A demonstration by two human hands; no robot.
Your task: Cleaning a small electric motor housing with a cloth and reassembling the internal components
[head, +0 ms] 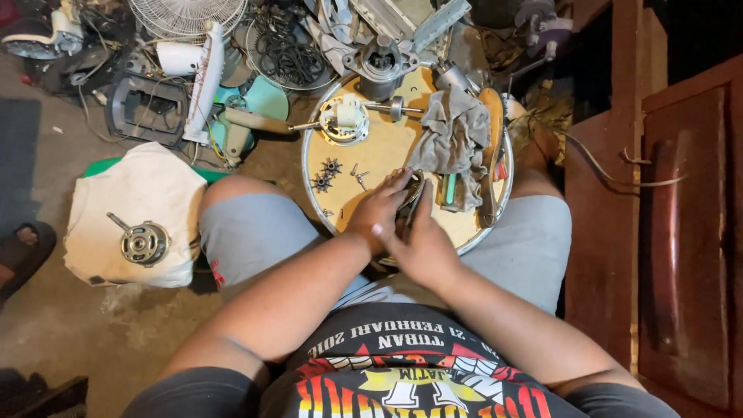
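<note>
Underneath, round wooden tray amid cluttered concrete floor.

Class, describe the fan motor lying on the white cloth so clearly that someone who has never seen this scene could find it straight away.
Start at the round wooden tray between the person's knees, then look to the white cloth spread on the floor beside the knee. On it lies the fan motor, a round silvery metal disc with a thin shaft sticking out. Unlike the motor parts on the tray, it sits alone on cloth.
</note>
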